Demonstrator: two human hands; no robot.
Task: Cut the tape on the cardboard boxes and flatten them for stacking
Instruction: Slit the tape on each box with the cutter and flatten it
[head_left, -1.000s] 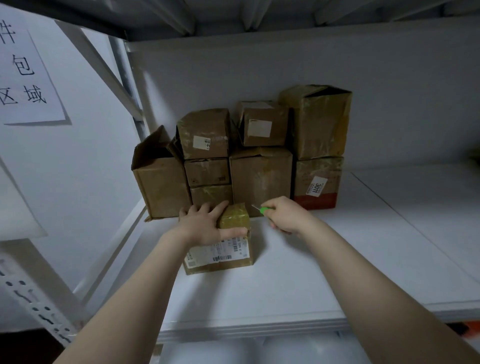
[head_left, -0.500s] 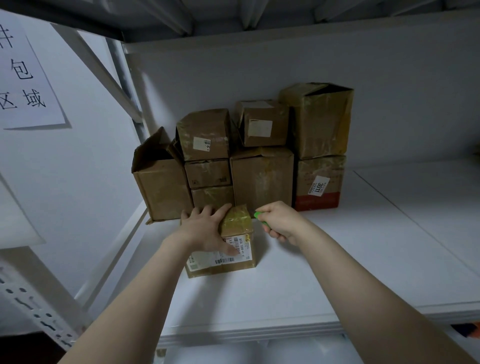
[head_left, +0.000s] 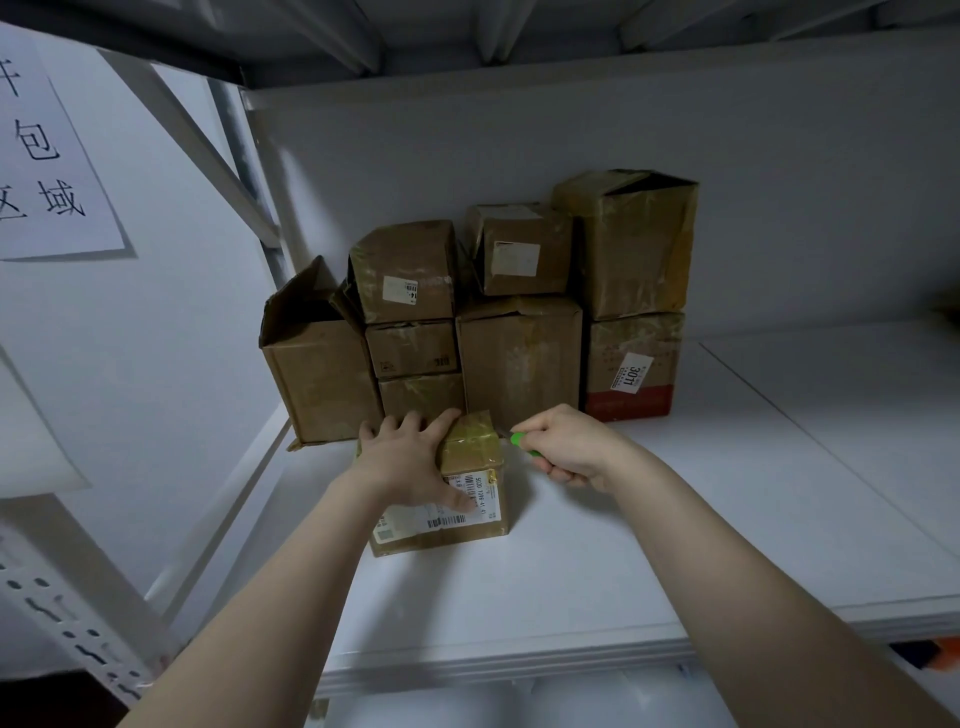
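Note:
A small taped cardboard box (head_left: 470, 457) with a white shipping label stands on the white shelf (head_left: 597, 545) in front of me. My left hand (head_left: 410, 462) lies flat over its top and front, thumb on the label, pressing it down. My right hand (head_left: 566, 447) is closed around a green-handled cutter (head_left: 519, 441). The cutter's tip touches the box's upper right edge, where yellowish tape crosses the top.
A stack of several brown boxes (head_left: 519, 353) stands against the back wall behind the small box; the left one (head_left: 317, 374) has open flaps. A shelf upright (head_left: 249, 171) and a paper sign (head_left: 47, 156) are at left.
My right hand with the cutter has moved left, from a little apart to touching the box's top right edge. My left thumb slid down onto the label.

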